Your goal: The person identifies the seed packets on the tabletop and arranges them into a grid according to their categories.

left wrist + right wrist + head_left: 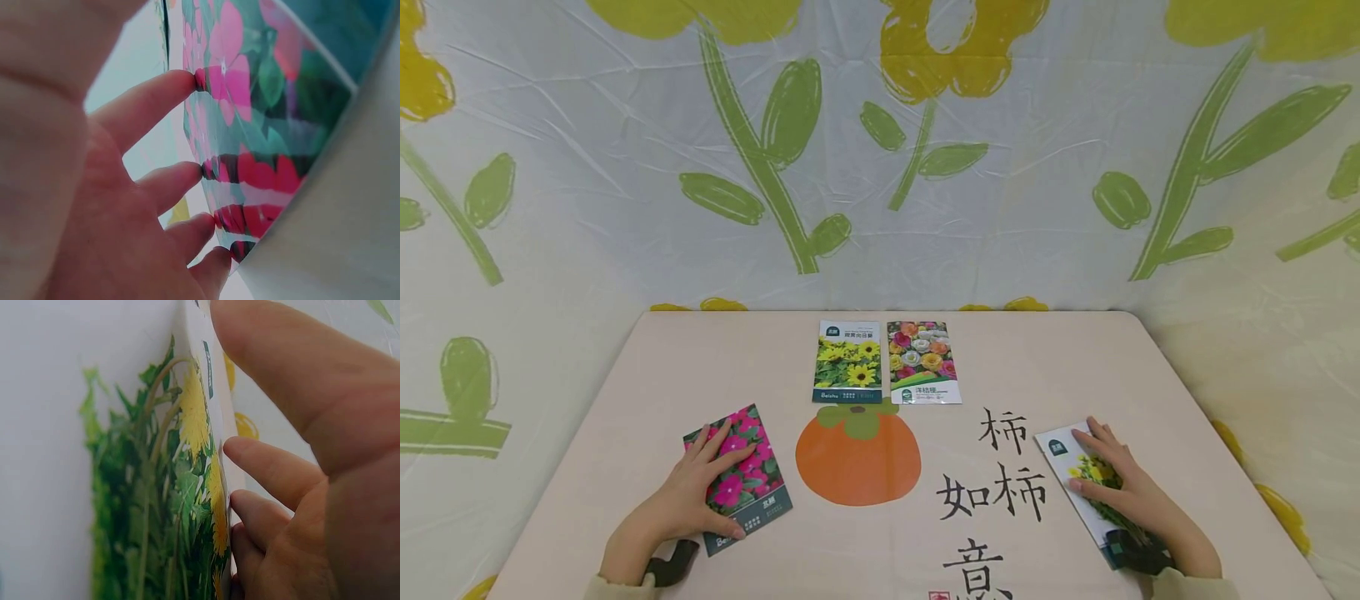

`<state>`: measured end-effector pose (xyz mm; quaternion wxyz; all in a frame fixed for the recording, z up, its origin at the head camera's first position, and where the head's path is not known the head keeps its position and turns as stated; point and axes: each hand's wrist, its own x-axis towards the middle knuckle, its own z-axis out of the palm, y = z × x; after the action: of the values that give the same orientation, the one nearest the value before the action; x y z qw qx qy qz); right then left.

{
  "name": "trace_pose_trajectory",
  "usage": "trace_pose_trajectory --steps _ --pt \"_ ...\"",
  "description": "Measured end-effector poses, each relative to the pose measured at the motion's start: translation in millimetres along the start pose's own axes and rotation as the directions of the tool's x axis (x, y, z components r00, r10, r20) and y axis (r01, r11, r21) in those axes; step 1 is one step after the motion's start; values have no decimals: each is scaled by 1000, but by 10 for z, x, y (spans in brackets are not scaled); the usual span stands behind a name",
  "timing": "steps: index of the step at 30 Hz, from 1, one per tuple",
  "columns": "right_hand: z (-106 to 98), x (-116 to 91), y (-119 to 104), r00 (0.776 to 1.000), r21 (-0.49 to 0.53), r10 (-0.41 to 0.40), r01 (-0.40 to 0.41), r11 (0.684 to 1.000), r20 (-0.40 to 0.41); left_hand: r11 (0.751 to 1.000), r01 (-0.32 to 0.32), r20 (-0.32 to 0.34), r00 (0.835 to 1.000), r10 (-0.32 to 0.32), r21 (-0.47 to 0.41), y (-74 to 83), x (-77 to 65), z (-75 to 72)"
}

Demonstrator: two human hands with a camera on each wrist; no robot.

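In the head view, my left hand [688, 492] rests with fingers spread on a seed packet with pink flowers [747, 479], which lies slanted at the left of the table. The left wrist view shows the fingertips touching the printed face of this pink packet [269, 81]. Over on the right, my right hand [1127, 492] lies across a white seed packet with yellow flowers [1071, 467], also slanted. Its thumb and fingertips touch the packet's face. Seen from the right wrist, yellow blooms and green leaves cover that packet [156, 487]. Part of each packet is hidden beneath its hand.
Two more packets lie side by side at the back: a yellow sunflower packet [847, 362] and a packet with mixed-colour blooms [923, 362]. The pale tablecloth [865, 550] bears a printed persimmon and black characters. A flower-patterned curtain [1037, 217] hangs behind.
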<state>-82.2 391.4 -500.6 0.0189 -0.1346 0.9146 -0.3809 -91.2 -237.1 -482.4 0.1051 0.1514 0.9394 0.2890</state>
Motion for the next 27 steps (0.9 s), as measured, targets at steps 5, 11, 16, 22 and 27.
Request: trace_pose_trajectory --steps 5,11,16,22,27 --pt "3 5 15 1000 -2 -10 10 1000 -5 1000 8 16 1000 -7 -12 10 -1 0" --pt "2 10 11 1000 -3 -4 4 1000 -8 1000 -8 27 1000 8 -13 -24 23 28" --pt "6 1 1 1000 1 13 -13 1000 2 1000 -19 31 999 19 -15 -41 43 39" --pt "-2 -8 -2 1000 1 1 -1 1000 -4 1000 -21 58 998 21 -11 -40 63 44" --pt "-11 -10 0 1000 -6 -9 9 1000 -7 999 -35 77 996 36 -9 -31 91 66"
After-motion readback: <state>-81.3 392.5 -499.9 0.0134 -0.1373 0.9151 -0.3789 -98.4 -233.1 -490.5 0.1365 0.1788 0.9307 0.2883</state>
